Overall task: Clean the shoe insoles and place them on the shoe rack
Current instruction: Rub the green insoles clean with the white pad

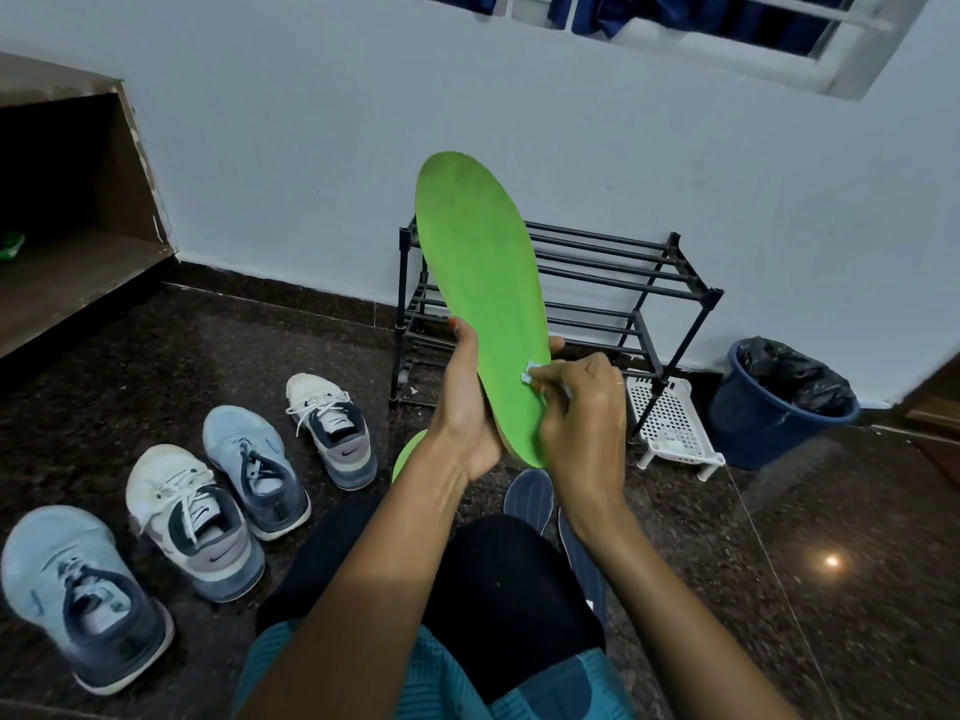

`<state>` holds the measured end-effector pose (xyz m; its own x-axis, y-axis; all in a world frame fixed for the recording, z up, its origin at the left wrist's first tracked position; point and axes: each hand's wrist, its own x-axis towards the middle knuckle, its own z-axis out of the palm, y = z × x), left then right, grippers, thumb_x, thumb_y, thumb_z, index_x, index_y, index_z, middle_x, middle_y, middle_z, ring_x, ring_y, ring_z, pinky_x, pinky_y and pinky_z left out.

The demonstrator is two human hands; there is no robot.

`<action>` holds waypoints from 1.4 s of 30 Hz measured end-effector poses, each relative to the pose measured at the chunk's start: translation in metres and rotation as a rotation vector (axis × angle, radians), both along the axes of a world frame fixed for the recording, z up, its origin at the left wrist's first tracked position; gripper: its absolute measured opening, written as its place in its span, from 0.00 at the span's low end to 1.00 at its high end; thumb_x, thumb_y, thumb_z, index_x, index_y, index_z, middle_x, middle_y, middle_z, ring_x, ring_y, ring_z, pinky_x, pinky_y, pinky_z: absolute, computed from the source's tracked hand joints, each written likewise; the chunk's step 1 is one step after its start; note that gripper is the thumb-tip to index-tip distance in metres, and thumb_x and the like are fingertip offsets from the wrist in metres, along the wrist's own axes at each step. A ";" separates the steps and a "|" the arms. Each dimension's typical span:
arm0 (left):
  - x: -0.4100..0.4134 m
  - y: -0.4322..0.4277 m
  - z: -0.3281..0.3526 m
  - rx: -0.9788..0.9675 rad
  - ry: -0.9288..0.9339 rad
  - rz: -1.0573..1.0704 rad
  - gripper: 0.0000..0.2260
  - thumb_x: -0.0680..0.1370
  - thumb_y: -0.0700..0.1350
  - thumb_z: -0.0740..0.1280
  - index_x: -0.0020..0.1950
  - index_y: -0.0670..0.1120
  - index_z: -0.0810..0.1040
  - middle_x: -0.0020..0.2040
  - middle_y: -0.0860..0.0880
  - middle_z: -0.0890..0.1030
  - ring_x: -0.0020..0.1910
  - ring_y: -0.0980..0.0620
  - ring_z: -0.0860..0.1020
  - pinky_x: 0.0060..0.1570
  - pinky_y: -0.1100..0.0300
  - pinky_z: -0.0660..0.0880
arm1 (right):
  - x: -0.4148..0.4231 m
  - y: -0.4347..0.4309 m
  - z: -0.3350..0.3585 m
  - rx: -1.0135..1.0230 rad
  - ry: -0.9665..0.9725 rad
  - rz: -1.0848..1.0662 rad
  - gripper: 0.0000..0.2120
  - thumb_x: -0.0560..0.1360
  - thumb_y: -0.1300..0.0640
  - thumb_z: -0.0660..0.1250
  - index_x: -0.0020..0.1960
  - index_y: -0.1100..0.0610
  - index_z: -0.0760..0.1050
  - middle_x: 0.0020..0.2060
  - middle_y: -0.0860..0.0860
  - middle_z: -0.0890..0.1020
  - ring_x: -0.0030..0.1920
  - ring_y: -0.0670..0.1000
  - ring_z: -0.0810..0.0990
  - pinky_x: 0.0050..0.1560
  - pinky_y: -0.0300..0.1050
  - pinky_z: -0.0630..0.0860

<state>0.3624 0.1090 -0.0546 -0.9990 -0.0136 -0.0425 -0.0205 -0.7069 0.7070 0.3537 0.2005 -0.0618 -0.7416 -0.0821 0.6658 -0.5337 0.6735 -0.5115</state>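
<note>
In the middle of the frame, the left grip (467,407) holds a green insole (478,262) by its bottom end, standing up tall. The right grip (582,413) pinches a small white wipe (530,371) and presses it on the insole's lower part. The black shoe rack (649,272) stands behind, by the wall. Another green insole (408,452) peeks out below the left wrist. Four shoes (208,491) sit at the lower left.

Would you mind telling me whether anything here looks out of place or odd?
Nothing looks spilled or damaged. Only the four sneakers on the floor sit interleaved, blue, white, blue, white, so neither pair is together.
</note>
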 end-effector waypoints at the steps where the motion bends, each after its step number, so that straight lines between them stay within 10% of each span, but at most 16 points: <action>1: 0.000 -0.001 0.000 -0.004 0.000 -0.002 0.39 0.79 0.65 0.39 0.43 0.43 0.84 0.42 0.44 0.84 0.40 0.50 0.83 0.43 0.58 0.80 | 0.002 -0.001 -0.001 -0.003 0.002 -0.006 0.08 0.68 0.72 0.69 0.44 0.63 0.80 0.37 0.55 0.76 0.41 0.54 0.73 0.38 0.34 0.59; 9: -0.002 -0.003 -0.001 0.008 0.012 0.005 0.36 0.80 0.64 0.39 0.50 0.42 0.79 0.43 0.47 0.84 0.42 0.52 0.82 0.42 0.60 0.80 | 0.030 -0.003 -0.005 -0.044 -0.001 0.175 0.08 0.67 0.70 0.69 0.43 0.61 0.81 0.36 0.50 0.75 0.40 0.49 0.72 0.44 0.20 0.62; 19: -0.001 0.000 -0.002 -0.028 -0.001 -0.049 0.37 0.79 0.66 0.40 0.51 0.40 0.79 0.45 0.44 0.84 0.45 0.50 0.83 0.49 0.56 0.80 | -0.005 -0.002 0.004 0.068 0.079 -0.046 0.06 0.70 0.70 0.69 0.45 0.62 0.81 0.37 0.56 0.75 0.40 0.56 0.73 0.37 0.38 0.66; 25: 0.001 -0.004 -0.002 -0.022 -0.004 -0.024 0.40 0.78 0.66 0.40 0.44 0.43 0.85 0.43 0.43 0.84 0.42 0.49 0.83 0.46 0.57 0.80 | 0.013 -0.006 0.002 -0.022 -0.018 0.120 0.08 0.69 0.70 0.69 0.45 0.61 0.81 0.37 0.51 0.75 0.41 0.50 0.72 0.41 0.28 0.64; 30: -0.001 -0.004 -0.003 0.020 0.019 -0.020 0.40 0.78 0.66 0.40 0.40 0.46 0.86 0.43 0.47 0.85 0.42 0.52 0.83 0.63 0.45 0.72 | 0.033 -0.007 -0.004 -0.064 -0.035 0.221 0.07 0.67 0.67 0.67 0.43 0.59 0.82 0.37 0.52 0.78 0.40 0.48 0.73 0.44 0.23 0.64; 34: -0.001 -0.003 0.001 0.040 0.017 -0.043 0.40 0.79 0.66 0.40 0.39 0.43 0.86 0.39 0.46 0.83 0.38 0.51 0.82 0.43 0.60 0.80 | 0.020 -0.005 0.001 -0.021 -0.036 0.139 0.07 0.69 0.69 0.70 0.44 0.60 0.81 0.38 0.51 0.76 0.43 0.50 0.73 0.42 0.24 0.63; 42: -0.001 -0.003 -0.001 -0.008 0.010 -0.024 0.37 0.79 0.65 0.41 0.51 0.39 0.78 0.41 0.44 0.83 0.39 0.50 0.82 0.42 0.60 0.81 | 0.009 -0.010 0.003 -0.006 -0.011 0.052 0.08 0.69 0.71 0.69 0.45 0.62 0.81 0.40 0.55 0.78 0.45 0.55 0.75 0.41 0.30 0.60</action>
<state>0.3613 0.1061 -0.0559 -0.9994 0.0103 -0.0321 -0.0302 -0.7005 0.7130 0.3626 0.1905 -0.0588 -0.7439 -0.1170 0.6580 -0.5623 0.6417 -0.5217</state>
